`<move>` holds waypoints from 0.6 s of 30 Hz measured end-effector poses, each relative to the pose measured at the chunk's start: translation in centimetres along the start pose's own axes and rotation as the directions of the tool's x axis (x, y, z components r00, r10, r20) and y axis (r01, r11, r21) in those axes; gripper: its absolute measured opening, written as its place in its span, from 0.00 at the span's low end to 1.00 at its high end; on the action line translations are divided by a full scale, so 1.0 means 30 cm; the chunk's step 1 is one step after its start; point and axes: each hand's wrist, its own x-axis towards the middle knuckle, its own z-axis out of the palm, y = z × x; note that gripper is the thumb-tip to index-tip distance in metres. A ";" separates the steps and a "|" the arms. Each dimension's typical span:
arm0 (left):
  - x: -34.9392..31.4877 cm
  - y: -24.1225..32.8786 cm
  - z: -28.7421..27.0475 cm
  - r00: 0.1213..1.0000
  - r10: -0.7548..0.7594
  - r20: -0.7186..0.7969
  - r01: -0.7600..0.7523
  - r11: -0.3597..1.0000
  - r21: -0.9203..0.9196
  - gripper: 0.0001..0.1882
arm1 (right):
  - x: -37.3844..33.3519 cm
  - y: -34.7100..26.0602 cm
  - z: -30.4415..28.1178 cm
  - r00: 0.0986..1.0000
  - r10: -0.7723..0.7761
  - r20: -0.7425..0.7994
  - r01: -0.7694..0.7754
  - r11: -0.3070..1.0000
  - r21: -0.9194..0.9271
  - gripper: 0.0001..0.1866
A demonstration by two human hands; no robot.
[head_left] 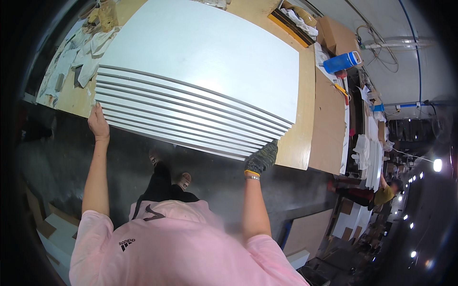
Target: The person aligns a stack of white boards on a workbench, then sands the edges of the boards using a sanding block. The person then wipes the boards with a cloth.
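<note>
A stack of white panels [205, 52] lies on the workbench before me, fanned out in steps so that several front edges show as grey and white bands. The nearest white panel [176, 140] juts past the bench's front edge. At its left corner, my bare left hand [98, 123] grips the edge, thumb toward the top and the other fingers mostly hidden. On the right corner, my right hand [262, 158], in a dark glove with a yellow cuff, closes round the stepped edges. Its fingertips are partly hidden beneath the panels.
The wooden workbench [298, 150] carries crumpled cloths [98, 47] at left and a black and yellow tray [291, 27] at the far right. Beyond it are a blue jug [341, 62] and a cardboard box [336, 35]. Another person [381, 195] stands by panels at right.
</note>
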 end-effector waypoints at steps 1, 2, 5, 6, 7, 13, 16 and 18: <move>0.001 0.001 -0.009 1.000 -0.004 -0.022 0.005 0.999 0.039 0.21 | -0.007 -0.018 -0.067 1.000 0.002 0.013 -0.005 0.987 0.162 0.29; 0.003 0.016 -0.005 0.999 -0.005 -0.038 0.008 0.997 0.074 0.22 | -0.012 -0.033 -0.139 1.000 0.009 0.024 -0.016 0.949 0.315 0.30; 0.024 0.064 0.040 0.997 -0.037 -0.065 0.047 0.985 0.169 0.23 | -0.013 -0.037 -0.197 0.999 0.018 -0.033 -0.007 0.957 0.289 0.29; 0.029 0.069 0.046 0.996 -0.054 -0.073 0.068 0.976 0.207 0.24 | -0.004 -0.052 -0.219 1.000 0.024 -0.007 -0.021 0.961 0.275 0.28; 0.043 0.061 0.038 0.994 -0.107 -0.023 0.109 0.955 0.276 0.25 | 0.006 -0.069 -0.242 0.999 0.029 0.019 -0.033 0.964 0.262 0.27; 0.054 0.055 0.054 0.996 -0.082 -0.033 0.088 0.965 0.247 0.27 | -0.039 0.055 -0.037 0.936 -0.161 -0.314 0.259 0.917 0.304 0.21; 0.053 0.016 0.033 0.995 -0.102 -0.006 0.101 0.972 0.214 0.28 | -0.039 -0.017 -0.036 0.973 0.215 -0.083 -0.065 0.603 0.795 0.19; 0.056 -0.012 0.017 0.993 -0.116 0.018 0.109 0.969 0.223 0.28 | -0.048 -0.027 -0.028 0.943 0.030 -0.332 0.161 0.832 0.532 0.19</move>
